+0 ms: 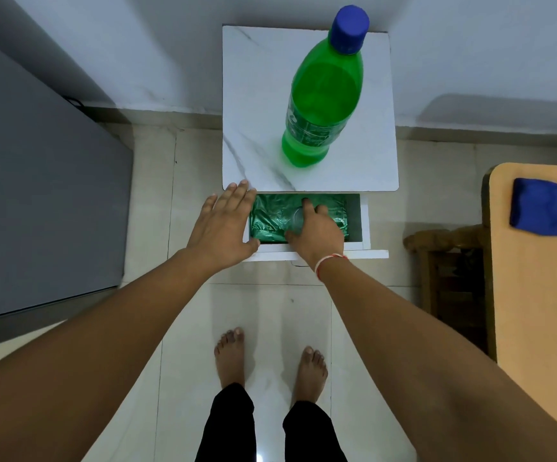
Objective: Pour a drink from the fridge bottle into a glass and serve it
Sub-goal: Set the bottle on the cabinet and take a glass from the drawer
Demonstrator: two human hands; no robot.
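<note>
Fetching the glass (295, 221): right hand (315, 228) grips it in the drawer (353, 221); left hand (222, 225) flat, holding nothing; next, lift it beside the bottle (323, 95)

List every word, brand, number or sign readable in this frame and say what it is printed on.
None can be read.
Green bottle: pale print on its label band, too blurred to read.
Green liner in the open drawer: light patterning, no legible text.
Blue cloth: no print visible.
</note>
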